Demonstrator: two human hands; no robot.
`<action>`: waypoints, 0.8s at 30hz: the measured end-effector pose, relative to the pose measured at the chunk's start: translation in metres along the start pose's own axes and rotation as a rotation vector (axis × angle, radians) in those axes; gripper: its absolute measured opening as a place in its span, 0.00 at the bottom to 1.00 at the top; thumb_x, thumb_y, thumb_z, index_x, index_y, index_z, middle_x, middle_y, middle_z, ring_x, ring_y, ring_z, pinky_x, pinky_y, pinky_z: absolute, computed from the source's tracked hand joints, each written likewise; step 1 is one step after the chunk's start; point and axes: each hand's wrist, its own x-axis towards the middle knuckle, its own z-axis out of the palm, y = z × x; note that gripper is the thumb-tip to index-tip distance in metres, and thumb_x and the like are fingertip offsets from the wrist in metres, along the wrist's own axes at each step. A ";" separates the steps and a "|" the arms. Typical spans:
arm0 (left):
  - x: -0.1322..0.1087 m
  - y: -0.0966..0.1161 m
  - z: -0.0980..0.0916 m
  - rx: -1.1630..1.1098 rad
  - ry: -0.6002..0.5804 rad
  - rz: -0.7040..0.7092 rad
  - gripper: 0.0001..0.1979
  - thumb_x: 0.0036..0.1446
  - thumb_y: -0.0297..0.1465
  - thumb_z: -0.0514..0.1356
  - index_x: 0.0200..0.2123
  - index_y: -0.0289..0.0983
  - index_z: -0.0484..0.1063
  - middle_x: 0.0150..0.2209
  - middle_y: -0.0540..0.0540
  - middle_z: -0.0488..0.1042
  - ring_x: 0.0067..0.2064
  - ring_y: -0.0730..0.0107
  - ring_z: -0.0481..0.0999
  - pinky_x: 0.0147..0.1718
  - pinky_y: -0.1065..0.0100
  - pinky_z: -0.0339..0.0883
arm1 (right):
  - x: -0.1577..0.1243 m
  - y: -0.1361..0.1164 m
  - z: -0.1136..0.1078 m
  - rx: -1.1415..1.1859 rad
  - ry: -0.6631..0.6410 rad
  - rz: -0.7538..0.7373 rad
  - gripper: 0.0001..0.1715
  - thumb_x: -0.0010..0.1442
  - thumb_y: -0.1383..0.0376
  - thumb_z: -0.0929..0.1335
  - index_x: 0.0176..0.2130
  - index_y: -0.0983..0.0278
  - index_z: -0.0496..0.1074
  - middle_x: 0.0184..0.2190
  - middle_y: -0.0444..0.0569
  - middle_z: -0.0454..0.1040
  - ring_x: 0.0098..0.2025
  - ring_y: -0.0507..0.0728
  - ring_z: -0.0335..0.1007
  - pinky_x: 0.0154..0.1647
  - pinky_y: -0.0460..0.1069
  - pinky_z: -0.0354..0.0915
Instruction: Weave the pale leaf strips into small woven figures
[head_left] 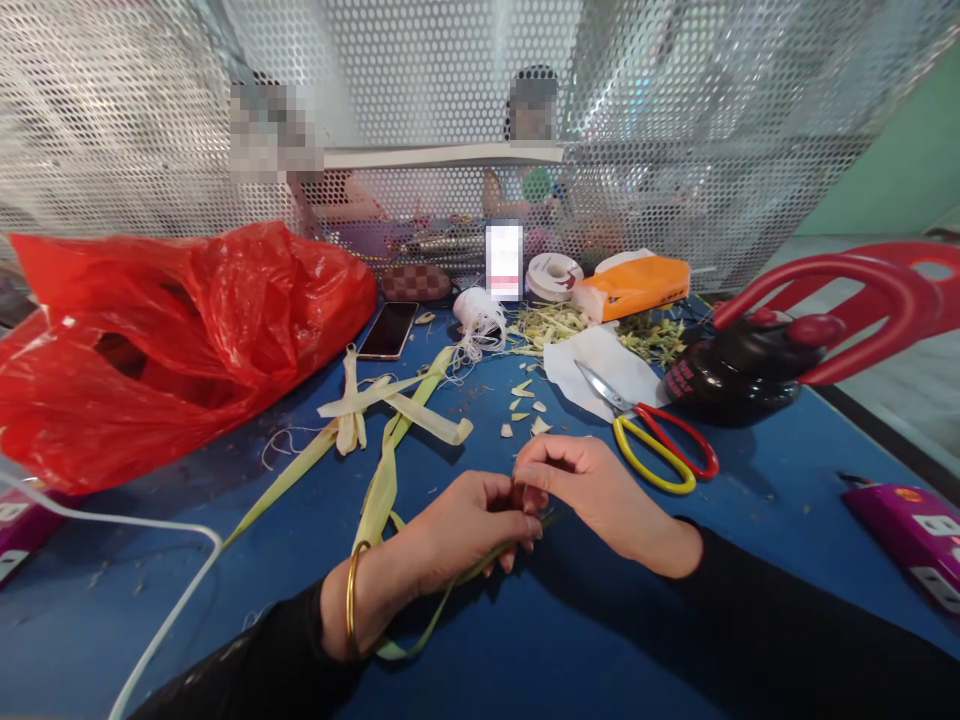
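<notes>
My left hand is closed around a pale green leaf strip that loops under my wrist and runs away across the blue table. A gold bangle sits on that wrist. My right hand meets the left at the fingertips, its fingers pinched on the same strip's end. More leaf strips, tied together, lie just beyond my hands. Small cut leaf bits are scattered in front of them.
Red-and-yellow scissors lie on white paper right of my hands. A red plastic bag fills the left. A phone, white thread, a tape roll, an orange packet, a black-and-red device and a purple power strip stand around. A perforated metal screen closes the back, with people behind it.
</notes>
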 end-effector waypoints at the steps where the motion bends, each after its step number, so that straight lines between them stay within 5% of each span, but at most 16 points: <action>1: 0.000 0.000 0.000 -0.011 0.007 0.001 0.05 0.46 0.31 0.60 0.25 0.36 0.67 0.22 0.53 0.70 0.19 0.80 0.65 0.17 0.75 0.55 | 0.001 0.000 -0.002 -0.018 0.026 -0.029 0.07 0.58 0.62 0.69 0.32 0.64 0.74 0.26 0.44 0.75 0.28 0.52 0.72 0.32 0.47 0.69; 5: -0.002 0.003 0.000 -0.066 0.052 0.003 0.05 0.44 0.32 0.60 0.24 0.35 0.68 0.23 0.52 0.71 0.20 0.79 0.66 0.19 0.75 0.56 | 0.003 -0.002 -0.013 -0.301 0.287 -0.248 0.15 0.59 0.64 0.68 0.47 0.61 0.73 0.46 0.50 0.76 0.47 0.57 0.74 0.48 0.52 0.69; 7: -0.002 0.005 -0.001 -0.097 0.080 0.027 0.07 0.44 0.33 0.61 0.24 0.35 0.68 0.23 0.52 0.71 0.21 0.79 0.67 0.20 0.75 0.57 | 0.002 -0.004 -0.018 -0.496 0.345 -0.318 0.12 0.61 0.65 0.67 0.46 0.60 0.74 0.44 0.49 0.77 0.48 0.58 0.73 0.51 0.53 0.67; 13: -0.001 0.002 -0.006 -0.174 0.141 0.114 0.10 0.47 0.36 0.64 0.27 0.35 0.69 0.23 0.52 0.70 0.23 0.78 0.69 0.24 0.74 0.61 | -0.006 -0.006 -0.016 -0.774 0.086 -0.506 0.12 0.56 0.68 0.72 0.42 0.59 0.74 0.41 0.45 0.80 0.48 0.59 0.74 0.60 0.59 0.59; 24: 0.006 -0.007 -0.007 -0.049 0.298 0.269 0.08 0.51 0.33 0.62 0.26 0.33 0.73 0.24 0.49 0.72 0.27 0.74 0.71 0.29 0.71 0.63 | -0.001 0.013 -0.006 -0.693 0.212 -0.401 0.11 0.54 0.69 0.73 0.39 0.60 0.75 0.32 0.44 0.82 0.34 0.57 0.79 0.61 0.63 0.58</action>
